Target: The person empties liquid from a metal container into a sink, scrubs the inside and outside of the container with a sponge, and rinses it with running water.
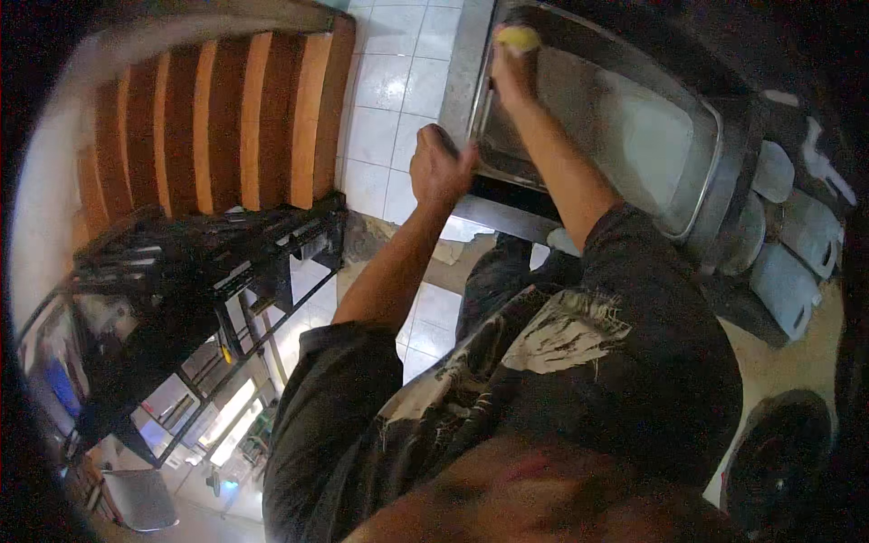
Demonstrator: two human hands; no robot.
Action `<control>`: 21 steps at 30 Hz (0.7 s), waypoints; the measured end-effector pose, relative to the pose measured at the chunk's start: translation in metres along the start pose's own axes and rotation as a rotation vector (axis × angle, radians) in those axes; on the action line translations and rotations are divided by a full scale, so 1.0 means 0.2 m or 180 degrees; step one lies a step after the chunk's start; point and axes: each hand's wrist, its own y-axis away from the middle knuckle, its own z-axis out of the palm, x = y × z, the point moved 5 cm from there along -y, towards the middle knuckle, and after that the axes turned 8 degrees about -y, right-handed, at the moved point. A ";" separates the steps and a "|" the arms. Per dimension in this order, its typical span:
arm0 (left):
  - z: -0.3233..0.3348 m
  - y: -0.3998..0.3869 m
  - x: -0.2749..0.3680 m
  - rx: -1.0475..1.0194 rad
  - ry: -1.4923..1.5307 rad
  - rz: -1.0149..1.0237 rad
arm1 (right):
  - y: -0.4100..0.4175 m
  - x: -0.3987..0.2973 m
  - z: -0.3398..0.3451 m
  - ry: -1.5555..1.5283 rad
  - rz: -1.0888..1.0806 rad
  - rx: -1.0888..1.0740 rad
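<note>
A yellow sponge [519, 38] is in my right hand [512, 71], at the far left corner of a large rectangular metal-rimmed fixture [714, 146]. Its inner surface looks shiny and partly pale; whether it is glass or a metal basin I cannot tell. My right forearm reaches across its near side. Just outside the left rim, my left hand [440, 166] hovers with fingers curled and thumb held apart. A dark patch shows by those fingers, and I cannot tell whether it is an object or shadow.
White tiles [380, 81] run beside the fixture. Brown wooden slats or steps [254, 122] stand at the left, above a black metal rack [204, 265] with mixed items. Several pale boards, one a handled board [784, 288], lie at the right. A dark round object [781, 448] sits lower right.
</note>
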 end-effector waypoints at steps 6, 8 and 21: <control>0.03 0.01 -0.02 0.0156 0.0397 -0.0080 | 0.59 0.07 -0.16 -0.0249 0.1847 -0.0518; 0.02 0.01 -0.02 0.0184 0.0245 -0.0011 | 0.64 0.22 -0.20 -0.0241 0.2801 -0.0609; 0.01 0.00 -0.01 0.0096 -0.0151 -0.0095 | 0.13 0.30 -0.96 0.3709 -0.1015 -0.1755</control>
